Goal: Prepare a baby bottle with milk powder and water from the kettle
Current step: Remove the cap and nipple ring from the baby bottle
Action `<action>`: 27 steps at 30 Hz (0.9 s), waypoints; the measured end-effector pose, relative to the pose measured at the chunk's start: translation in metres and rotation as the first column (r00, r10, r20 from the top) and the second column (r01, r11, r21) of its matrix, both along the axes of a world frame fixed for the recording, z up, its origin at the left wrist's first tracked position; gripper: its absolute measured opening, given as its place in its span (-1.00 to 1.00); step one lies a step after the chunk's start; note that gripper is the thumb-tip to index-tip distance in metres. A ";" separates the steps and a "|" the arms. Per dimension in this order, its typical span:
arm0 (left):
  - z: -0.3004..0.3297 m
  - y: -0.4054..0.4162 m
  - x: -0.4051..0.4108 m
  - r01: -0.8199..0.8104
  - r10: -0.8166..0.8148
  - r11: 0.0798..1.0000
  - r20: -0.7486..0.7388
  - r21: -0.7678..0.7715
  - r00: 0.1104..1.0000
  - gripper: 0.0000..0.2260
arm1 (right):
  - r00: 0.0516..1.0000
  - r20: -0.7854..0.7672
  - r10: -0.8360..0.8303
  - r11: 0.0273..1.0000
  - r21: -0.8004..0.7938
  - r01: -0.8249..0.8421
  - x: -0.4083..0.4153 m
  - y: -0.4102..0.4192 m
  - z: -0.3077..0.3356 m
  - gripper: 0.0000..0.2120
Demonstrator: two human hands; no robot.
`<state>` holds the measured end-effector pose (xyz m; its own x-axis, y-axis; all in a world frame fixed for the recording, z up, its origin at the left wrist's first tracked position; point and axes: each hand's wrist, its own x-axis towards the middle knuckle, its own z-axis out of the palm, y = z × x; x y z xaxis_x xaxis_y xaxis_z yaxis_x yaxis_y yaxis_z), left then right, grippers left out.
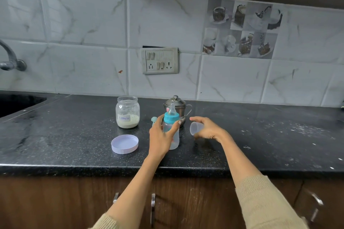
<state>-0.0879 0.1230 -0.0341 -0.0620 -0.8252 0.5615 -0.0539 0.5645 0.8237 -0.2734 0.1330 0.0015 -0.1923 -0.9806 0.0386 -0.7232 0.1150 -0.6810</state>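
On the black stone counter point(74, 135), seen from the head camera, the baby bottle point(172, 132) stands upright near the front edge, its blue collar and teat on, with the steel kettle point(176, 105) just behind it and the open glass jar of milk powder point(127, 112) to the left, the jar's white lid point(124, 144) lying upturned in front of it. The left hand point(161, 136) wraps around the bottle's body, fingers curled on its front. The right hand point(208, 128) pinches the clear dome cap point(196, 128), held just beside the bottle and clear of it. Judging by this, the cap is off and the collar comes next: setting the cap down rim-up somewhere clean, well apart from the spilled specks at right, would free the right hand to twist the collar while the left steadies the bottle against the counter.
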 end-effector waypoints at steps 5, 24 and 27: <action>-0.001 -0.002 0.000 0.016 -0.016 1.000 0.000 0.020 1.000 -0.74 | 0.998 0.019 0.054 0.963 -0.266 -0.047 0.035 0.012 0.054 -0.39; -0.008 -0.008 0.000 0.011 -0.012 0.999 0.032 0.042 0.999 -0.74 | 0.827 -0.500 0.256 0.963 0.205 -0.175 0.100 -0.018 0.101 -0.62; -0.007 -0.008 0.000 0.010 -0.010 1.000 0.044 0.015 0.999 -0.78 | 0.814 -0.499 0.296 0.950 0.241 -0.197 0.101 -0.021 0.104 -0.67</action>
